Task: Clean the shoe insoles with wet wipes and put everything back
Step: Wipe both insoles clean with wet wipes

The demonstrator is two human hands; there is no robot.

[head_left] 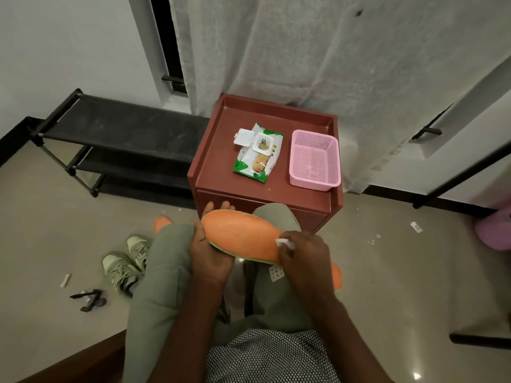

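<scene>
From the head view, the left hand (pixel 211 255) holds a long orange foam insole (pixel 243 237) over the person's lap. The right hand (pixel 302 254) pinches a small white wet wipe (pixel 284 242) against it. The green wipes pack (pixel 258 153) lies open on the red-brown table (pixel 221 172), so its wipes could dry out.

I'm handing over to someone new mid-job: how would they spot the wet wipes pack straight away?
Find the reddish-brown cabinet ahead of the seated person's knees. Two things lie on its top: on the left the wet wipes pack, on the right a pink mesh basket. The pack is the flat, soft green-and-white pouch with its white flip lid standing open.
</scene>
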